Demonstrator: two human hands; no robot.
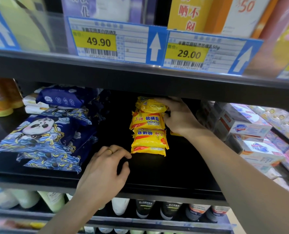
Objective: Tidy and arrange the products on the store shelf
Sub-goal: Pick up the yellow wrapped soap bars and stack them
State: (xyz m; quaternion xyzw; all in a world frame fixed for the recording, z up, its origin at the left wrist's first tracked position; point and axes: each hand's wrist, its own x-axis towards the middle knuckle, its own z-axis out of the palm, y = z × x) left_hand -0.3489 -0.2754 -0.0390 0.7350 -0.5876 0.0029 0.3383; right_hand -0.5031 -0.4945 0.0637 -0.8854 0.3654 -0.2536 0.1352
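Yellow sulfur soap packs [148, 125] are lined in a row on the dark shelf [157, 174]. The rearmost pack [151, 105] is pinched in the right hand [177, 117]; the left hand [104, 168] is held loosely spread beside the front pack [148, 149]. Bars are judged firm and light, wrappers slippery; the short edges are best gripped.

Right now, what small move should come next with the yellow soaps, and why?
Probably the right hand should set the rear soap pack it grips squarely in line; it sits tilted behind the row, while the left hand touches the front pack.
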